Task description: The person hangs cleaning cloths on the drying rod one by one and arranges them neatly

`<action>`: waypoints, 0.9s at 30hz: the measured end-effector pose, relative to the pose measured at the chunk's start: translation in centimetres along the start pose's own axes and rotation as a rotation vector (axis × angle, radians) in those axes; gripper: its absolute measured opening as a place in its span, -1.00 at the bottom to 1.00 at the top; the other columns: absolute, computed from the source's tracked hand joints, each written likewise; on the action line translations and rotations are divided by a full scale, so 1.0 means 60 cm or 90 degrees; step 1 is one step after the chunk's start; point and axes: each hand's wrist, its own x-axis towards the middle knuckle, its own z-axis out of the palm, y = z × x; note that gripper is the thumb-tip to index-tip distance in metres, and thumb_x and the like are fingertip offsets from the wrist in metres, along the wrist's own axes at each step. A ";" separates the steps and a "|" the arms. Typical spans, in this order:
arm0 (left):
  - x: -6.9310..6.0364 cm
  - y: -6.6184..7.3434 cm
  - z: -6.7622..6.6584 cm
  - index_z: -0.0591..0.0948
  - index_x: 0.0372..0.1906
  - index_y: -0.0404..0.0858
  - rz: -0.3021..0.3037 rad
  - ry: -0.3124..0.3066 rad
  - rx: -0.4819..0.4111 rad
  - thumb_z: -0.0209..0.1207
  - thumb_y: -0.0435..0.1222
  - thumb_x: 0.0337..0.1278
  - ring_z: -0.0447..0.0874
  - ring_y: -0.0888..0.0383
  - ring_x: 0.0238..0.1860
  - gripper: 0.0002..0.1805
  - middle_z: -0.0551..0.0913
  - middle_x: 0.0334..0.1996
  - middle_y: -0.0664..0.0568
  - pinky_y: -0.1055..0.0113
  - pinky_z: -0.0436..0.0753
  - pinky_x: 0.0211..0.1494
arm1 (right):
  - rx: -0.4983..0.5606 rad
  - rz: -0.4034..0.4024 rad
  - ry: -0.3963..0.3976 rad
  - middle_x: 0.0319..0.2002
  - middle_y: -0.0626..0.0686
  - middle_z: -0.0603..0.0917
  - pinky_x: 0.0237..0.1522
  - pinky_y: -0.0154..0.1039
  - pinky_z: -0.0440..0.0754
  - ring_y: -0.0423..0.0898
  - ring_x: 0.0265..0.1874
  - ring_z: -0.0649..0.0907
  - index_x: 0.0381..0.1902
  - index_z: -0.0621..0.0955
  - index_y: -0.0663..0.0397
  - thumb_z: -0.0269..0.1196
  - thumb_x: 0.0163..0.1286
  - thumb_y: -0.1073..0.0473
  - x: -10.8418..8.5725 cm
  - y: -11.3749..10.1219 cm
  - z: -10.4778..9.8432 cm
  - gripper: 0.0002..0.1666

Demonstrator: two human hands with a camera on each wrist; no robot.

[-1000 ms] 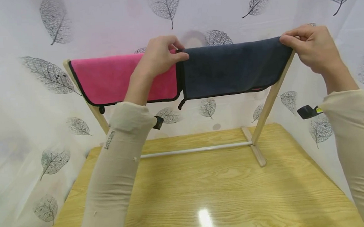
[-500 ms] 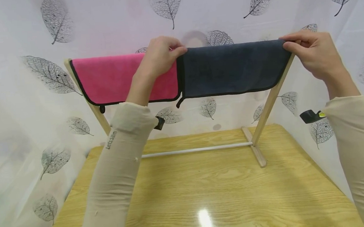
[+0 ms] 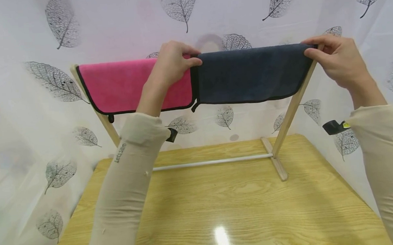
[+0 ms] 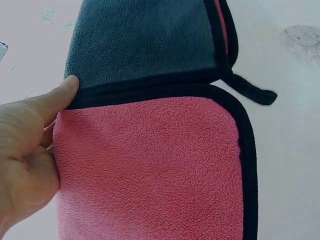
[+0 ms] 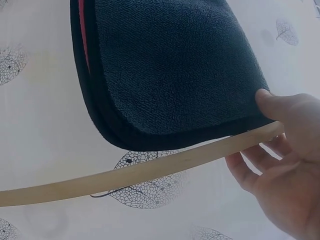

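A dark blue-grey towel (image 3: 250, 74) with black edging hangs folded over the top of a wooden rack, beside a pink towel (image 3: 116, 85) edged in black too. My left hand (image 3: 174, 63) pinches the dark towel's upper left corner, right where the two towels meet; its thumb (image 4: 70, 85) lies on the black edging in the left wrist view. At the other end, my right hand (image 3: 340, 59) pinches the upper right corner against the rack's top. In the right wrist view the thumb (image 5: 267, 102) presses the towel's front, with fingers behind the wooden post (image 5: 125, 175). The top bar is hidden under the cloth.
The rack's right foot (image 3: 274, 159) and white lower rod (image 3: 214, 161) rest on a wood-grain table (image 3: 239, 208). A pale curtain (image 3: 119, 23) with leaf prints surrounds the table at the back and sides. The left post (image 3: 109, 128) is partly behind my left sleeve.
The dark towel's lower edge has risen slightly and its pink underside no longer shows at the lower right. My right hand has shifted down a little; the left has barely moved.
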 end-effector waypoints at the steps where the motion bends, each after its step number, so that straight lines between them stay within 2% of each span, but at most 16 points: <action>1: 0.000 0.000 0.000 0.70 0.26 -0.02 -0.002 0.000 0.000 0.33 -0.13 0.38 0.48 0.22 0.00 -0.60 0.72 0.13 0.08 0.47 0.52 -0.09 | -0.002 -0.002 0.002 -0.38 -0.13 0.54 -0.43 -0.49 0.31 -0.19 -0.40 0.40 0.12 0.76 0.03 0.29 0.46 0.38 0.000 0.001 0.000 -0.66; 11: 0.000 0.004 0.002 0.67 0.30 0.00 -0.013 -0.012 0.024 0.31 -0.11 0.39 0.46 0.21 0.06 -0.58 0.70 0.15 0.08 0.47 0.54 -0.06 | -0.013 0.002 0.001 -0.39 -0.10 0.48 -0.34 -0.48 0.34 -0.19 -0.32 0.41 0.16 0.74 0.01 0.27 0.49 0.35 -0.003 0.002 0.001 -0.65; 17: -0.004 0.007 0.000 0.64 0.34 0.05 -0.013 -0.013 0.075 0.29 -0.07 0.41 0.46 0.16 -0.08 -0.55 0.64 -0.09 0.03 0.39 0.50 -0.16 | -0.009 0.010 0.001 -0.38 -0.10 0.48 -0.35 -0.47 0.33 -0.19 -0.32 0.41 0.17 0.74 -0.02 0.27 0.49 0.35 -0.004 -0.001 0.001 -0.64; 20: -0.007 0.007 0.003 0.61 0.38 0.04 -0.008 -0.010 0.100 0.28 -0.07 0.41 0.48 0.13 -0.13 -0.51 0.61 -0.20 0.01 0.34 0.49 -0.14 | -0.008 0.015 0.001 -0.39 -0.11 0.48 -0.36 -0.47 0.32 -0.19 -0.33 0.41 0.17 0.74 -0.02 0.27 0.49 0.34 -0.003 -0.002 0.002 -0.64; 23: -0.010 0.004 0.005 0.58 0.41 0.01 0.010 -0.007 0.120 0.28 -0.07 0.41 0.51 0.10 -0.09 -0.48 0.66 -0.20 0.00 0.27 0.48 0.02 | -0.020 0.025 -0.003 -0.36 -0.11 0.49 -0.35 -0.47 0.33 -0.20 -0.30 0.43 0.25 0.69 -0.01 0.27 0.50 0.31 -0.003 -0.004 0.003 -0.59; 25: -0.013 0.001 0.006 0.54 0.45 -0.01 0.028 -0.006 0.137 0.27 -0.04 0.41 0.56 0.10 0.08 -0.43 0.71 -0.01 0.03 0.23 0.41 0.27 | -0.037 0.038 -0.011 -0.19 -0.10 0.58 -0.24 -0.52 0.39 -0.23 -0.20 0.48 0.37 0.60 -0.03 0.26 0.51 0.27 -0.004 -0.006 0.005 -0.50; 27: -0.018 -0.003 0.006 0.45 0.51 -0.01 0.042 -0.004 0.146 0.25 0.00 0.42 0.50 0.12 0.30 -0.37 0.66 0.23 0.07 0.16 0.19 0.51 | -0.061 0.055 -0.024 0.10 -0.05 0.62 0.02 -0.56 0.43 -0.25 0.00 0.56 0.50 0.46 -0.10 0.25 0.54 0.22 -0.007 -0.008 0.004 -0.38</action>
